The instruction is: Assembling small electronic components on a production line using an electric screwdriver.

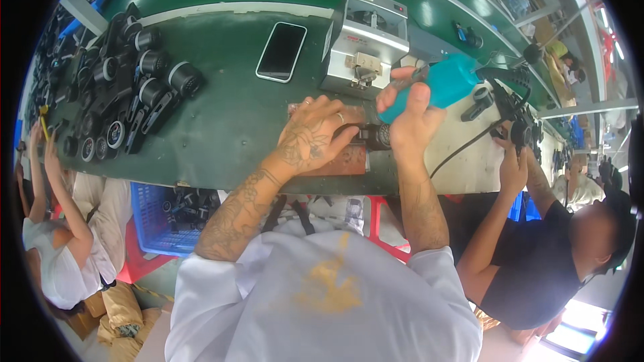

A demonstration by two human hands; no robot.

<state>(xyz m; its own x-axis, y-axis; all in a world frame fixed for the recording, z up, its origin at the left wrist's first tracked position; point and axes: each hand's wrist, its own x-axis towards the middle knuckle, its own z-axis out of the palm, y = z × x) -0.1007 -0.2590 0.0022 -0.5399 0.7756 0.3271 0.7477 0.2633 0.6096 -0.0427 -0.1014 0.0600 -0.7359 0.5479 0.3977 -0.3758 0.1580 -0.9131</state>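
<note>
My right hand (pixel 412 121) grips a teal power screwdriver (pixel 453 82), its body tilted up to the right and its black cord trailing off that way. The tool's tip is hidden from me. Palm down, my left hand (pixel 315 135) holds a small black part (pixel 365 135) with a round, ribbed end against a reddish-brown mat (pixel 345 163). That round end sticks out just left of my right wrist. Right behind both hands stands a silver screw feeder (pixel 369 40) with a clear top window.
A white-edged phone (pixel 282 52) lies left of the feeder. Many black round-headed parts (pixel 137 80) are heaped at the left. Below the table's edge sits a blue crate (pixel 144 218) of dark parts. A co-worker in black (pixel 537 261) works at the right, another person (pixel 64 248) at the far left.
</note>
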